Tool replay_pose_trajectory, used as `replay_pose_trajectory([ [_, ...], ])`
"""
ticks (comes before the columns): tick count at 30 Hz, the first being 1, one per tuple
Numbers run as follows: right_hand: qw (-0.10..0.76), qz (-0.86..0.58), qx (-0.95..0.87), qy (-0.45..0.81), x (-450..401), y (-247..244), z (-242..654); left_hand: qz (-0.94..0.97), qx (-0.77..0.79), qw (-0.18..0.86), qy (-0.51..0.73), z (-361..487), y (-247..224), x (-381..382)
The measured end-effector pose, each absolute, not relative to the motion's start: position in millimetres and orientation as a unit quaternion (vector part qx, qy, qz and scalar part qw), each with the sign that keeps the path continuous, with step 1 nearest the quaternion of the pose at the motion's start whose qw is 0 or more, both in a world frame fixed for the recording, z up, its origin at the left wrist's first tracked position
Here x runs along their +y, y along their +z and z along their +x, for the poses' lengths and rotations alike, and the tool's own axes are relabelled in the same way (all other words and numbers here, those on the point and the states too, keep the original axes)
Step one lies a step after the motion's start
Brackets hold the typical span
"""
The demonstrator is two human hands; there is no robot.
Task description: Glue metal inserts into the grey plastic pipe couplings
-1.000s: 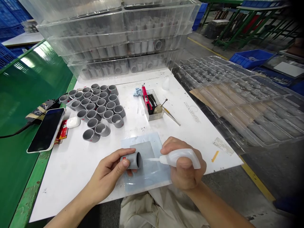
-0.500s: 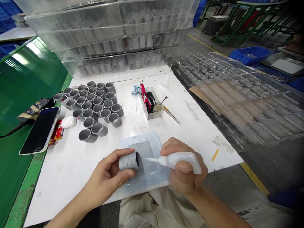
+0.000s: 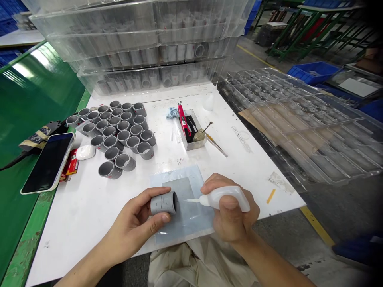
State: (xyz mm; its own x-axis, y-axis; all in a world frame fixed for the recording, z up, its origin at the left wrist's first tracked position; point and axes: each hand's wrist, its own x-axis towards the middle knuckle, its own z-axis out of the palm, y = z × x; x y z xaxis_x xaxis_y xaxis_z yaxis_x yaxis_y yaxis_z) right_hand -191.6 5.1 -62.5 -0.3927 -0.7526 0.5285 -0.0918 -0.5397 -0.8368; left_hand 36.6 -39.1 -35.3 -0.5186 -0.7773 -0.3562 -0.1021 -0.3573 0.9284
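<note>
the left fingers (image 3: 155, 224), curled round the grey tube (image 3: 162, 203), have rolled its red mark away, likely presenting fresh rim; right fingers (image 3: 216, 181) grip the bottle (image 3: 226, 195).

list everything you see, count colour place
Table: 1, white, centre
Tube: 1, grey, front centre
Bottle: 1, white, front right
Standing tubes: over twenty, grey, table left
Sheet: 1, blue, table front
Box: 1, clear, table middle
Red tool: 1, red, at box
Slim tool: 1, silver-yellow, by box
Cloth: 1, blue, by box
Rear bottle: 1, whitish, table back
Phone: 1, black, left
Case: 1, white, beside phone
Stacked bins: several, clear, back
Trays: several, clear, right
Blue bins: several, blue, background
Left fingers: 1 hand, bare, around tube
Right fingers: 1 hand, bare, around bottle
</note>
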Motion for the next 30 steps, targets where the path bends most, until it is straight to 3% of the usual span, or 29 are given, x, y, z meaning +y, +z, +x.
replay_pose_trajectory([
  [30,0.273,-0.503,0.439,-0.693,7.6,-61.2,-193.6,0.41,-0.533,0.214,-0.709,41.6,-41.5,-38.7],
])
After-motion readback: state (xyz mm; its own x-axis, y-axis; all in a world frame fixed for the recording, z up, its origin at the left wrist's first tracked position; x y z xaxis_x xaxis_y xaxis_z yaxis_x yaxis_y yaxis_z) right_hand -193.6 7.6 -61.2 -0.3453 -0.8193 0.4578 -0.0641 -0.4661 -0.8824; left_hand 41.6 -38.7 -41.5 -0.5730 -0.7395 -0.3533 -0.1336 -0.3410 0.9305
